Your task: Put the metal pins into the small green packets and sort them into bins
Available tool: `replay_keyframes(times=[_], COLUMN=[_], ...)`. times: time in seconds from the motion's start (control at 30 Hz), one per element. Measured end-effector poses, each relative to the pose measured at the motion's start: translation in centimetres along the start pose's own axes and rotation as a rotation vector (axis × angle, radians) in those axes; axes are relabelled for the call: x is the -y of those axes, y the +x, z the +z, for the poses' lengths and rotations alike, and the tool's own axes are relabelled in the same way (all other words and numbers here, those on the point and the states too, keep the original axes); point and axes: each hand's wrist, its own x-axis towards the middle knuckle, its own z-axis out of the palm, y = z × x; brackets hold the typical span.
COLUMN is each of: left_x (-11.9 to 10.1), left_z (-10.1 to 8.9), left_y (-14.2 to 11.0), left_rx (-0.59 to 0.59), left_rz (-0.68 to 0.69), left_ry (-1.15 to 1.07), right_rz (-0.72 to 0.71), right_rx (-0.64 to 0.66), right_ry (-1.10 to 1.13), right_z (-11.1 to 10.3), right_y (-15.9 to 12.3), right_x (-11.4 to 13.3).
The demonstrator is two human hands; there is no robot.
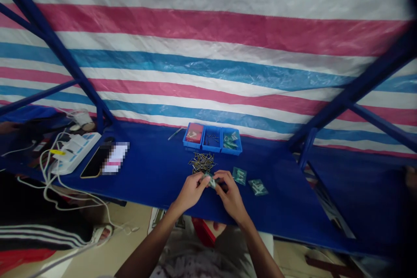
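Close to the table's front edge, my left hand (pixel 191 190) and my right hand (pixel 230 194) are both closed on a small clear-green plastic bag (pixel 211 181). Its contents are partly covered by my fingers. Just beyond my left hand lies a loose pile of screws (pixel 202 163). Right of my right hand, two similar small green bags (pixel 239 176) lie flat with pale pieces inside, the farther one (pixel 258 187) slightly nearer the edge.
Three joined blue bins stand at the back: one with a reddish lining (pixel 194 134), one with a few screws (pixel 212 139), one with green bags (pixel 231 140). A thin pen-like item (pixel 175 134), phone (pixel 94 163) and power strip (pixel 76 152) with cables lie left. Blue frame bars flank the table.
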Motion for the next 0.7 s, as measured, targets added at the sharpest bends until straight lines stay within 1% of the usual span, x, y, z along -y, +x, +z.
replay_keyframes(times=[0.1,0.2,0.27,0.33,0.43,0.5,0.57,0.7], left_x=[0.03,-0.11,-0.32,-0.55,-0.73,-0.64,-0.39,0.17], left_z=[0.13,0.19,0.14,0.03,-0.09,-0.1,-0.06,0.08], left_y=[-0.08,-0.17,-0.19,-0.16,-0.04,0.05,0.11,0.1], left_rx=[-0.027,-0.083,-0.085,-0.051,0.013,0.034,0.026,0.003], left_rz=[-0.036,-0.063,-0.054,-0.018,0.064,0.091,0.07,-0.014], left_ry=[-0.01,-0.054,-0.088,-0.097,-0.071,-0.052,-0.033,-0.023], right_rz=[0.093,0.156,0.165,0.164,0.156,0.155,0.157,0.161], right_rx=[0.009,-0.031,-0.081,-0.113,-0.107,-0.093,-0.084,-0.094], right_ry=[0.072,0.137,0.187,0.235,0.258,0.236,0.21,0.188], right_z=[-0.02,0.08,0.12,0.12,0.08,0.04,0.01,0.04], right_y=[-0.07,-0.17,-0.16,-0.11,-0.01,0.05,0.1,0.08], right_x=[-0.31,-0.75,-0.88,-0.83,-0.6,-0.44,-0.35,-0.52])
